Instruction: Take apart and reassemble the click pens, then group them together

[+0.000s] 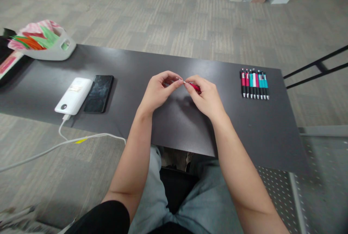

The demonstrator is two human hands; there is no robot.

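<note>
Over the middle of the dark table, my right hand [203, 94] is closed around a red pen barrel [195, 87]. My left hand [163, 89] pinches a thin, partly hidden piece between thumb and fingers. Something light-coloured and slim shows where the two sets of fingertips almost meet. Whether the pieces are joined cannot be seen. To the right, several click pens [254, 84] with red, teal, white and pink barrels and black grips lie side by side in a row.
A black phone [99, 93] and a white power bank [74, 95] with a white cable [92, 136] lie on the table's [130, 78] left part. Beyond them stands a white basket [61, 51] holding colourful packaging. My legs are under the front edge.
</note>
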